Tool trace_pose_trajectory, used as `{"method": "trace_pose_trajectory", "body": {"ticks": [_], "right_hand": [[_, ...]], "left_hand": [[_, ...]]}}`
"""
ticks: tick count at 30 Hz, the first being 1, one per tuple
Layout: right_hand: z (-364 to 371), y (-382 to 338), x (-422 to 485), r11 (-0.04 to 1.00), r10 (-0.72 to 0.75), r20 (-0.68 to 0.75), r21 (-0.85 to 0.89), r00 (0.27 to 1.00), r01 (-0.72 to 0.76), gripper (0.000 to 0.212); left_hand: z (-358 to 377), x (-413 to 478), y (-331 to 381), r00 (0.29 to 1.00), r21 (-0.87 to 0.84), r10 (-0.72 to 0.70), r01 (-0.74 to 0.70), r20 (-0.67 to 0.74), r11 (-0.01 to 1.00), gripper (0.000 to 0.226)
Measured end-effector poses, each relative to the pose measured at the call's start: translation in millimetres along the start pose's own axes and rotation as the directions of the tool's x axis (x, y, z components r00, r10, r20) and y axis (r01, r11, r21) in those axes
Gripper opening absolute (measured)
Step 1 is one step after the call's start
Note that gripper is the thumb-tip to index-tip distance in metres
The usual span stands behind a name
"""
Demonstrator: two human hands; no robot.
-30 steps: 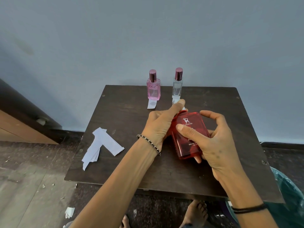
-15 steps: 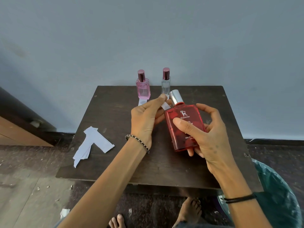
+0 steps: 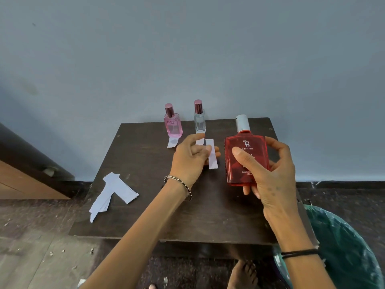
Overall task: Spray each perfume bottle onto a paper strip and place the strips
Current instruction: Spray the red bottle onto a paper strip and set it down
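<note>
Holding one red bottle [image 3: 235,176], one strip [image 3: 213,158]

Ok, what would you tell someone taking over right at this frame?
Left hand pinches the held strip above the table.
Right hand holds the red bottle upright, off the table.
Done: pink bottle and clear bottle stand at the back, with pink bottle's strip and clear bottle's strip in front.
Spare strips lie front left.
Left: I cannot tell whether the held strip is sprayed; then set down bottle and strip.
</note>
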State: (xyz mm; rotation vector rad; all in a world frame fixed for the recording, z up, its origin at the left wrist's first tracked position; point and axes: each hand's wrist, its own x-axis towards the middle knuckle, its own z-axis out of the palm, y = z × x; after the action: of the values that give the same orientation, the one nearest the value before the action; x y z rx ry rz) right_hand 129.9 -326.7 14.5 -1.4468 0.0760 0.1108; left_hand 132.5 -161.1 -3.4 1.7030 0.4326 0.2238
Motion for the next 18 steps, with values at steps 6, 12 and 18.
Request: {"method": "trace_pose_trajectory", "body": {"ticks": [6,12,18], "right_hand": [[-0.4,1.9,1.2,0.999,-0.030,-0.004,-0.022,1.000,0.030,0.070],[0.3,2.6,3.0,0.999,-0.030,-0.025,-0.017,0.999,0.030,0.069],[-0.2,2.6,3.5,0.999,-0.041,-0.035,-0.017,0.999,0.040,0.067]], "left_hand": [[26.0,15.5,6.9,0.994,0.244,0.089,-0.070,-0.065,0.967,0.027],[41.9,37.8,7.6,0.974,0.491,0.201,-0.126,-0.102,0.862,0.013],[45.9,42.9,9.4,0.965,0.656,0.260,-0.171,-0.039,0.735,0.030]]}}
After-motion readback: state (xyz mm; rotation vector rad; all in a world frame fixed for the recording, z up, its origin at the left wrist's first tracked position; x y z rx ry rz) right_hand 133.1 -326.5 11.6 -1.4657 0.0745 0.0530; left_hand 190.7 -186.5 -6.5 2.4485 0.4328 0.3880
